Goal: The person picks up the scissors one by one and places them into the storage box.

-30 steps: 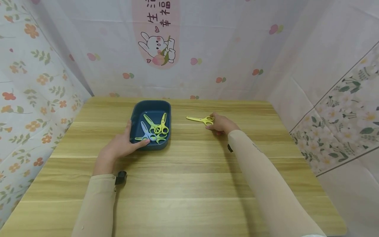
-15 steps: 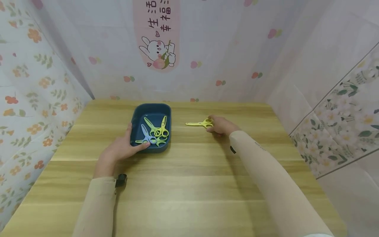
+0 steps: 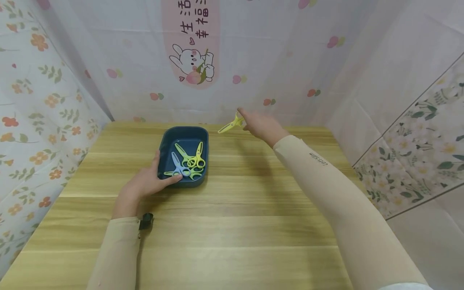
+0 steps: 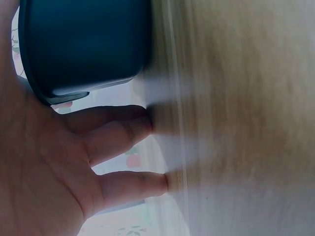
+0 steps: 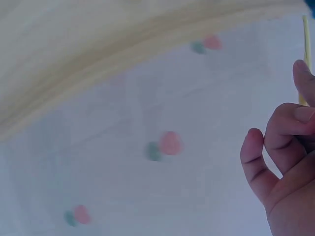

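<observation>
My right hand [image 3: 262, 125] holds a pair of yellow scissors [image 3: 229, 126] by the handles, above the back of the table, blades pointing down to the left. In the right wrist view, a thin edge of the scissors [image 5: 306, 44] shows beside the thumb. My left hand [image 3: 143, 180] rests against the near left corner of a dark blue bin [image 3: 165, 141], thumb across its front rim. In the left wrist view, straight fingers [image 4: 133, 186] reach down to the tabletop beside the bin [image 4: 88, 44]. Several scissors, green, yellow and blue [image 3: 177, 164], lie overlapping in the bin.
The bin stands on a wood-grain table [image 3: 217, 229]. A printed curtain [image 3: 275, 56] hangs close behind the back edge, near my right hand. Floral cloth [image 3: 43, 121] covers the left side, and a floral panel [image 3: 420, 141] the right.
My right hand has lifted the yellow scissors off the table and carried them up and leftward, tilting them. My left hand and the bin stay in place.
</observation>
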Available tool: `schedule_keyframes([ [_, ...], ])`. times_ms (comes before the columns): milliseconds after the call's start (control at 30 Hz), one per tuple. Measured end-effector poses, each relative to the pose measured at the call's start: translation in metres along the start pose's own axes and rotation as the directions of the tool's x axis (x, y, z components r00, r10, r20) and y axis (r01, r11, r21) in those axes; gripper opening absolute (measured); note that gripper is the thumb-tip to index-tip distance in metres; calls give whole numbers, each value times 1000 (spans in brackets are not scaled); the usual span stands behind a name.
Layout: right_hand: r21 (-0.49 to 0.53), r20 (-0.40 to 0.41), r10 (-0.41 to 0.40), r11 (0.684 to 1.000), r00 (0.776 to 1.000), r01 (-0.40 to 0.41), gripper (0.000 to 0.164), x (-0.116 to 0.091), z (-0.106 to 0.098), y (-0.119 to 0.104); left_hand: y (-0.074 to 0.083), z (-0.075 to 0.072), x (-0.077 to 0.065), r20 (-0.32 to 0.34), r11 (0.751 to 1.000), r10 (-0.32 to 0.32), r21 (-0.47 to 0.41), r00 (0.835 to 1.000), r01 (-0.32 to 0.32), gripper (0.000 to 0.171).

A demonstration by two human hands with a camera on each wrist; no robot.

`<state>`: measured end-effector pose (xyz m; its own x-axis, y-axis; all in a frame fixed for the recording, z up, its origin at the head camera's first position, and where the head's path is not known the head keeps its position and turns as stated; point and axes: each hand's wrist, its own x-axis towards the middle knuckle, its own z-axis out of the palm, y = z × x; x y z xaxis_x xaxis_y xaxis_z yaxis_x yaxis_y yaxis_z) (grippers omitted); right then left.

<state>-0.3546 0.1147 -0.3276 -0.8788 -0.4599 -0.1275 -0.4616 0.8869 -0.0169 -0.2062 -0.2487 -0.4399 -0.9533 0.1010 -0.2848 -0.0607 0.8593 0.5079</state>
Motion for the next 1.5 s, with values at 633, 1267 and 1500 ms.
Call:
schedule_keyframes([
  [633, -372, 19, -186, 910, 982, 180, 65, 27, -4, -139, 1, -3, 0, -1, 1000, 6, -3, 1000, -6, 138],
  [1267, -443, 99, -164, 876, 981, 191, 69, 37, 28, -167, -4, 0, 1, -12, 1000, 14, -20, 1000, -15, 138],
  [1500, -439, 99, -104, 888, 990, 137, 68, 39, 33, -152, -2, 0, 2, -4, 1000, 5, -24, 1000, -6, 138],
])
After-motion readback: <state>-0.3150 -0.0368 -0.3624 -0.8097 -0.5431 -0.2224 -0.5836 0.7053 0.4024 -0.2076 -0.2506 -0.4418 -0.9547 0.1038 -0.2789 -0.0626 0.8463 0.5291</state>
